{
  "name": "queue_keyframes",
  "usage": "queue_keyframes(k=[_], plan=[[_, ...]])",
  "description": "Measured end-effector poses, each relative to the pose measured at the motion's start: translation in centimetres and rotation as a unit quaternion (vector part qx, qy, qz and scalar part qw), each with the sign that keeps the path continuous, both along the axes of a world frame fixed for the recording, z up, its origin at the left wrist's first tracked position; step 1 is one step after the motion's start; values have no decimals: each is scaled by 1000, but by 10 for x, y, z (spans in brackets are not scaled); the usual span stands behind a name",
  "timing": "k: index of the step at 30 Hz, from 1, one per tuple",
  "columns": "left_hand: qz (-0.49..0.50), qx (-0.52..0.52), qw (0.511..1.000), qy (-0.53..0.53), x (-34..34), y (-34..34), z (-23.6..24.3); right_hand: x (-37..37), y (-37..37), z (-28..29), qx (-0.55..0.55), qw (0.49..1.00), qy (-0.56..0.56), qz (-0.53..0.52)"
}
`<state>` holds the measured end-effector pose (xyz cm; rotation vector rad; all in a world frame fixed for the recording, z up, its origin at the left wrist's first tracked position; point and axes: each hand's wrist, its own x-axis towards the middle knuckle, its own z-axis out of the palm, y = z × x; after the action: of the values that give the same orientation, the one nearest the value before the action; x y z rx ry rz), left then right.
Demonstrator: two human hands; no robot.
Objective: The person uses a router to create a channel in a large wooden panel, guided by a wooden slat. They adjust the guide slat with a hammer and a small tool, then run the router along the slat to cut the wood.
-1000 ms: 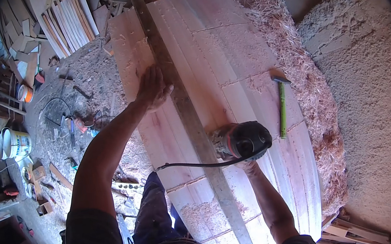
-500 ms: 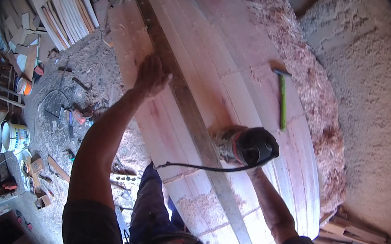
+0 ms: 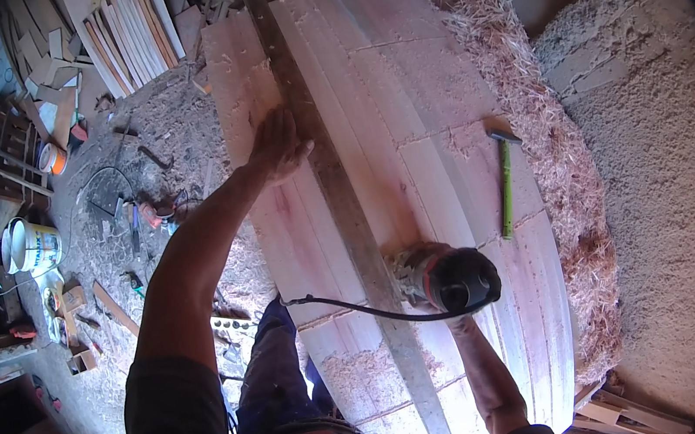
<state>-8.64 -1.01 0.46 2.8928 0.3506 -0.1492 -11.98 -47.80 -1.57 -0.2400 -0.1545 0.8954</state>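
A long straight strip (image 3: pixel 351 233) runs lengthwise over a panel of pale wooden planks (image 3: pixel 365 83). My left hand (image 3: pixel 275 146) rests on the upper part of the strip and the planks beside it, its fingers stretched out. My right hand (image 3: pixel 452 313) grips a corded power tool (image 3: pixel 456 277) with a black round top, standing against the strip's right side; the tool mostly hides that hand. A black cord loops from it across the strip. A hammer (image 3: pixel 505 187) with a green handle lies on the planks to the right.
Wood shavings (image 3: pixel 590 290) border the panel at right. At left, the cluttered floor (image 3: pixel 100 267) holds white buckets (image 3: pixel 35 245), tools and offcuts; stacked slats (image 3: pixel 130 35) are at top left. A rough pale surface (image 3: pixel 658 176) fills the far right.
The power tool and my right hand have moved toward me along the strip and slightly right. My left hand still rests on the strip. The view has shifted slightly.
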Motion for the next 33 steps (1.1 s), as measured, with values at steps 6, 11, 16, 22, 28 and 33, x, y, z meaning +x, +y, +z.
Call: queue_keyframes(k=[6, 11, 16, 22, 28, 33], plan=[[7, -27, 1000, -1, 3, -3, 8, -2, -35, -37, -125, 992, 0, -4], [9, -34, 999, 16, 0, -9, 12, -1, -24, -24, -111, 994, 4, 7], [18, -31, 999, 33, -3, -6, 12, 0, -3, 6, -267, 925, -269, -14], [11, -36, 999, -2, 7, -7, 14, 16, -3, -12, -179, 976, -124, -15], [1, -47, 998, -28, 7, -6, 3, 28, 32, -13, -494, 771, -398, -62], [30, -48, 998, -29, -1, -3, 7, 41, 113, 104, -489, 816, -308, -5]])
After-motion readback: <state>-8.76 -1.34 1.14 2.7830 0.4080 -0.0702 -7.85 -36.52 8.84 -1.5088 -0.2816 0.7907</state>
